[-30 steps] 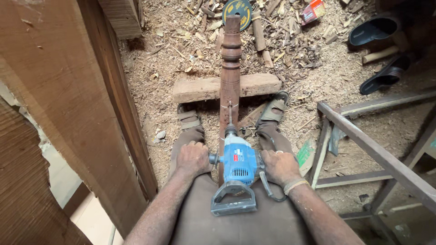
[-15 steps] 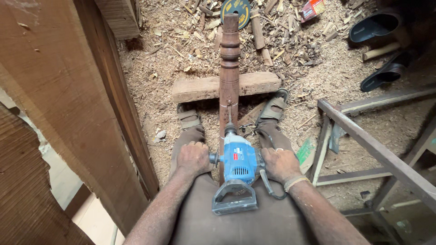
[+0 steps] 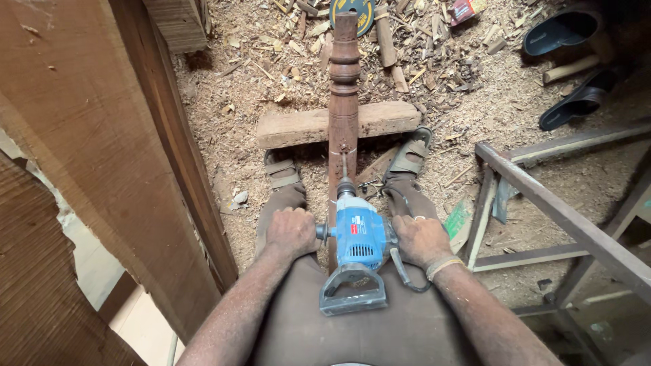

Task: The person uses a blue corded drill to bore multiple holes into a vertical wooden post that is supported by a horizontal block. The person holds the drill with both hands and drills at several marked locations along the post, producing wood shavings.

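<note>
A blue power drill (image 3: 357,244) points down at a turned, dark-brown wooden post (image 3: 344,95) that lies away from me across a flat board (image 3: 298,127). My left hand (image 3: 291,232) grips the drill's left side handle. My right hand (image 3: 422,238) grips its right side, with a band on the wrist. The bit (image 3: 344,169) meets the post's near part. My sandalled feet (image 3: 281,169) rest on either side of the post.
Sawdust and wood chips cover the floor. Large wooden planks (image 3: 102,156) lean at the left. A metal frame (image 3: 556,210) stands at the right. Dark sandals (image 3: 566,34) and a round disc (image 3: 352,10) lie at the back.
The drill and both hands have barely shifted; the view has moved slightly.
</note>
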